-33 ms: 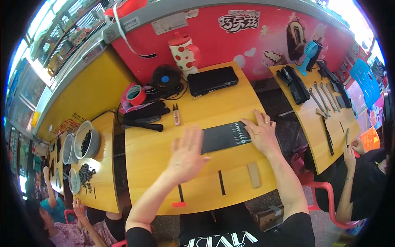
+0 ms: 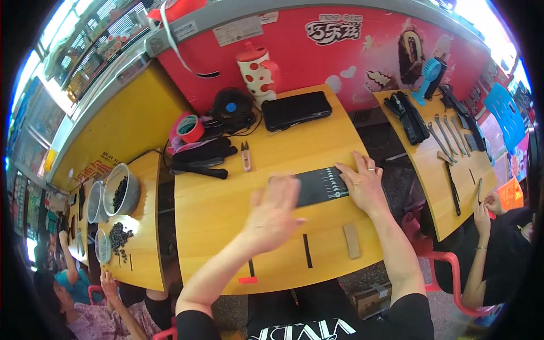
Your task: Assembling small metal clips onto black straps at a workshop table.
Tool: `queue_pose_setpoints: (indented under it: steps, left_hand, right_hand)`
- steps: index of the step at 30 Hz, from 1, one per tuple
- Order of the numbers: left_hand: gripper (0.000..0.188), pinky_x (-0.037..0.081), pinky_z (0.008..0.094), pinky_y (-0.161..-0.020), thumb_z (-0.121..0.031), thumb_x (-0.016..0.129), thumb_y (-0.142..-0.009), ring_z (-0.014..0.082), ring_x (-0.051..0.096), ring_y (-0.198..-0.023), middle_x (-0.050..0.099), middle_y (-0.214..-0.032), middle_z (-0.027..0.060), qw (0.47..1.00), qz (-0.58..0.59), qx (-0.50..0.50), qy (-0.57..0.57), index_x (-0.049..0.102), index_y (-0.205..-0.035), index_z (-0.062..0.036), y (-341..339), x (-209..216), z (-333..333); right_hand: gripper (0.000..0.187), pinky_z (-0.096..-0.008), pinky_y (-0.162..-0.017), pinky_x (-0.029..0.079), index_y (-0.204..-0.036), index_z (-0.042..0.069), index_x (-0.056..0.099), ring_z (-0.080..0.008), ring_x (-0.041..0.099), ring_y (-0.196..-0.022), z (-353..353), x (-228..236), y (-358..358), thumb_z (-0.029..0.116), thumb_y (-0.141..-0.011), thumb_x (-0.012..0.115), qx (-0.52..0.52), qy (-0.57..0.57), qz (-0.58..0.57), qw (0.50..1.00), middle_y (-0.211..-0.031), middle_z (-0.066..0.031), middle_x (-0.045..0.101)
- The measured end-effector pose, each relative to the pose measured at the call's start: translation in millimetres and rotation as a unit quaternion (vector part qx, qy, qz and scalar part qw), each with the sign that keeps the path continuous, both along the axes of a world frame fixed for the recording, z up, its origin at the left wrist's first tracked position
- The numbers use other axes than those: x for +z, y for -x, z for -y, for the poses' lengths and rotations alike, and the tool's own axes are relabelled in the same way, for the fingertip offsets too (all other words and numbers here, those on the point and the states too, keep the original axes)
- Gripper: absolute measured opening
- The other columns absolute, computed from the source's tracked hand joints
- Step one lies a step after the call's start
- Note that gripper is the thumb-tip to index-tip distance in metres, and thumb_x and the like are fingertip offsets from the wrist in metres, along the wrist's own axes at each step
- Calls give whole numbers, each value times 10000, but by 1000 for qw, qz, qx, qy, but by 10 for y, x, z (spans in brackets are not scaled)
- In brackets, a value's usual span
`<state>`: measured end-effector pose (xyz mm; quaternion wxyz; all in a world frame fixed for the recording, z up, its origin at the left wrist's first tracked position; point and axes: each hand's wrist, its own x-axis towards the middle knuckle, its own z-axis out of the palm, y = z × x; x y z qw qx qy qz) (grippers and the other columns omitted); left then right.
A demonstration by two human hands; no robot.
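Observation:
A flat black pouch-like sheet (image 2: 313,188), printed with a row of pale wrench shapes at its right end, lies on the yellow wooden table (image 2: 215,226). My left hand (image 2: 273,212), slightly blurred, is over the sheet's left end with its palm down and fingers stretched out. It hides that end, and whether it touches the sheet I cannot tell. My right hand (image 2: 364,182) rests on the right end, fingers spread, a ring on one of them. Nearer me lie a thin black strip (image 2: 307,250), a tan flat bar (image 2: 351,241) and a small red piece (image 2: 247,280).
Pink-handled thread snips (image 2: 246,157), a black zip case (image 2: 297,110), a spotted tumbler (image 2: 258,73), a small black fan (image 2: 233,107) and red tape (image 2: 190,128) stand farther back. Wrenches (image 2: 445,136) lie on the right table; bowls (image 2: 122,190) stand left. People sit on both sides.
My left hand has moved right, from beside the sheet's left edge to over that end. My right hand stays in place on the sheet.

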<state>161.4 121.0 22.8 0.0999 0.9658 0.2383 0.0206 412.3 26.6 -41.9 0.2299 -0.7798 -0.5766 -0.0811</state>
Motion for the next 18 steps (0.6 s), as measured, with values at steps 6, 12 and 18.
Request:
queue_pose_setpoints:
  steps: [6, 12, 18]
  left_hand:
    - [803, 249, 565, -1127, -523, 457, -963, 379, 185, -1474, 192, -1593, 200, 991, 60, -111, -34, 249, -1497, 39, -939, -443, 171]
    - [821, 237, 557, -1135, -571, 410, -959, 373, 179, -1475, 216, -1588, 192, 995, 26, -78, -60, 245, -1508, 17, -739, -585, -229]
    - [818, 218, 529, -1148, -566, 437, -950, 370, 195, -1469, 223, -1587, 185, 993, 26, -95, -73, 258, -1504, 9, -630, -558, -320]
  right_hand:
    - [328, -471, -952, 361, -1217, 275, 671, -350, 431, -1274, 26, -96, -78, 239, -892, 651, -12, 27, 31, 999, -1420, -168, 463]
    - [321, -478, -966, 347, -1224, 268, 673, -320, 416, -1302, -21, 41, -23, 245, -906, 629, -23, 35, -7, 999, -1432, -133, 470]
    - [303, -480, -952, 350, -1207, 299, 681, -325, 429, -1282, 1, 12, -48, 318, -910, 628, -23, 29, -5, 999, -1427, -153, 472]
